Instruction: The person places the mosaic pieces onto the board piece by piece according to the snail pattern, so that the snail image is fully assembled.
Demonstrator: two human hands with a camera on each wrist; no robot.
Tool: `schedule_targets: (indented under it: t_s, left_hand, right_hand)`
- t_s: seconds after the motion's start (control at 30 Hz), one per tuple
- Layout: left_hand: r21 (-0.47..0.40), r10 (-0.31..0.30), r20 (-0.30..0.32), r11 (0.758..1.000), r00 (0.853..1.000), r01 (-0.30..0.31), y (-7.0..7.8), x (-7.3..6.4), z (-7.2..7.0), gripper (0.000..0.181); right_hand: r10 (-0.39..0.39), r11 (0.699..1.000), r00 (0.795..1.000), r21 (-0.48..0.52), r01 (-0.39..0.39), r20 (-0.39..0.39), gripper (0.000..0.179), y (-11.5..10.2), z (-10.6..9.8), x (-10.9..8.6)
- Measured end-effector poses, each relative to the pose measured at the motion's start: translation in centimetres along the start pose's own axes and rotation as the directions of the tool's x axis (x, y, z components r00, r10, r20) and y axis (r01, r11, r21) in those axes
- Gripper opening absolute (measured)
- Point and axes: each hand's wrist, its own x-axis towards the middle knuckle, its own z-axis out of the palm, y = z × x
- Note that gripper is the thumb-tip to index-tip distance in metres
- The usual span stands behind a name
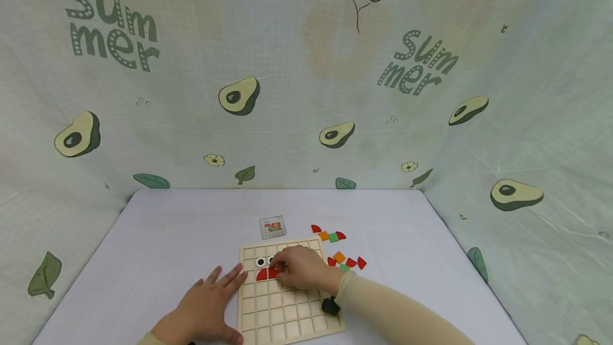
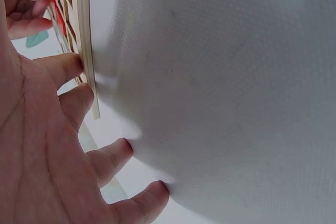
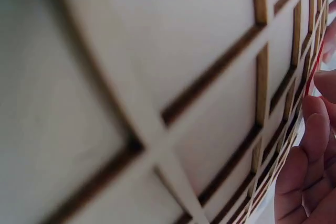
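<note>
A pale wooden grid board (image 1: 262, 302) lies on the table. In its upper left cells sit a white eye piece with a black pupil (image 1: 261, 262) and a red quarter-circle piece (image 1: 261, 274). A second eye piece (image 1: 271, 260) is partly behind my right fingers. My right hand (image 1: 301, 268) is over the board, thumb and fingertips pinching a red piece (image 1: 273, 272) beside the first red one. My left hand (image 1: 206, 302) spreads its fingers along the board's left edge; in the left wrist view two fingertips (image 2: 73, 66) touch the side of the board (image 2: 84, 30).
A small picture card (image 1: 273, 227) with a grid pattern lies behind the board. To the right are loose red pieces (image 1: 362, 263), orange squares (image 1: 339, 256) and green pieces (image 1: 333, 237). A printed cloth (image 1: 287, 164) hangs around the white table (image 1: 191, 228).
</note>
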Motion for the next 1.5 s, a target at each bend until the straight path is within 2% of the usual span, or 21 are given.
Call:
schedule_targets:
  t_s: [0.27,0.47,0.63,0.87,1.03,1.13,1.27,1.5]
  left_hand:
    - [-0.002,-0.002,0.002,1.000,1.000,0.002,0.0,0.0,0.1,0.129]
    - [0.006,-0.007,0.003,1.000,1.000,0.007,0.1,0.1,0.1,0.129]
    - [0.002,0.000,-0.003,1.000,1.000,0.000,0.1,0.0,0.0,0.131]
    - [0.007,0.023,-0.023,1.000,0.999,-0.023,-0.1,0.0,0.0,0.133]
    - [0.005,0.029,-0.024,1.000,0.999,-0.028,0.0,0.0,0.0,0.132]
    - [0.005,0.031,-0.025,1.000,0.999,-0.031,0.0,-0.1,0.0,0.131]
    - [0.002,0.030,-0.020,1.000,0.999,-0.030,0.1,-0.2,-0.2,0.130]
    - [0.008,0.027,-0.011,1.000,1.000,-0.027,0.1,0.0,-0.1,0.129]
  right_hand:
    - [0.012,1.000,1.000,0.012,-0.012,0.008,0.020,0.4,-0.5,-0.3]
    - [0.105,0.993,0.994,0.054,-0.107,0.037,0.023,1.2,-1.5,-0.8]
    - [0.136,0.987,0.990,0.078,-0.139,0.037,0.022,2.7,-2.8,-1.8]
    - [0.174,0.980,0.985,0.102,-0.172,-0.014,0.024,5.7,-4.9,-4.1]
    - [0.276,0.957,0.961,0.104,-0.272,-0.029,0.025,8.3,-5.9,-5.8]
    - [0.357,0.930,0.934,0.112,-0.351,-0.031,0.025,9.6,-6.4,-6.7]
    - [0.417,0.903,0.908,0.129,-0.410,-0.030,0.025,10.6,-6.7,-7.6]
    - [0.413,0.900,0.911,0.153,-0.409,0.003,0.026,11.5,-7.0,-9.2]
